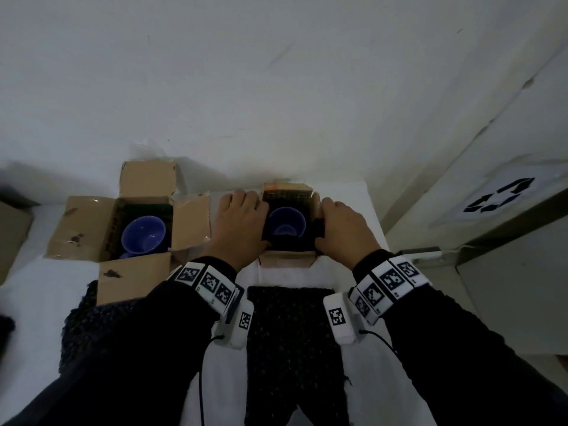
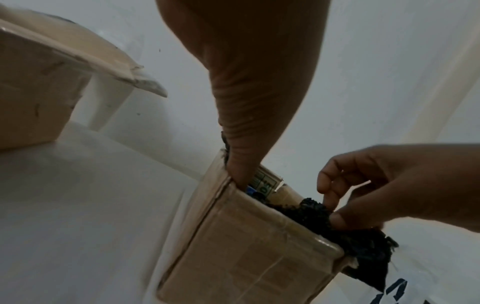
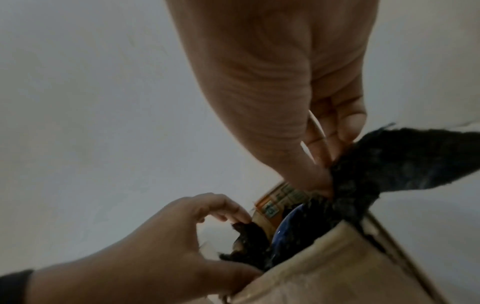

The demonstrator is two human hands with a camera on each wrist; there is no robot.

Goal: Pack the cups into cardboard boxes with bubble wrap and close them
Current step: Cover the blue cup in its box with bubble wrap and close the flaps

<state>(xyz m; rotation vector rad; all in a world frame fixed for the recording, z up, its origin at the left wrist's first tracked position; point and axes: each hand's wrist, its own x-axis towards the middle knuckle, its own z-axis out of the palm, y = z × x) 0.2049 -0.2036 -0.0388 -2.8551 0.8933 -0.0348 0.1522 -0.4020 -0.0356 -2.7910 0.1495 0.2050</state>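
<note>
Table (image 1: pixel 292 379) carries two open boxes, each with a blue cup upright inside. At the right box (image 1: pixel 287 259), the left hand (image 1: pixel 238 222) and right hand (image 1: pixel 341 226) each pinch dark wrap (image 3: pixel 389 160) at its rim, padding the cup (image 1: pixel 287 224). Next, probably, tucking the loose wrap inside, then folding flaps.

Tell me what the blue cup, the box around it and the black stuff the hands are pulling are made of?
The blue cup looks like glazed ceramic, maybe plastic: it is smooth and shiny. Its box is brown cardboard, matte, with creased edges. The black stuff looks like soft, bumpy padding, probably dark bubble wrap. The left hand and right hand pinch it easily.
</note>
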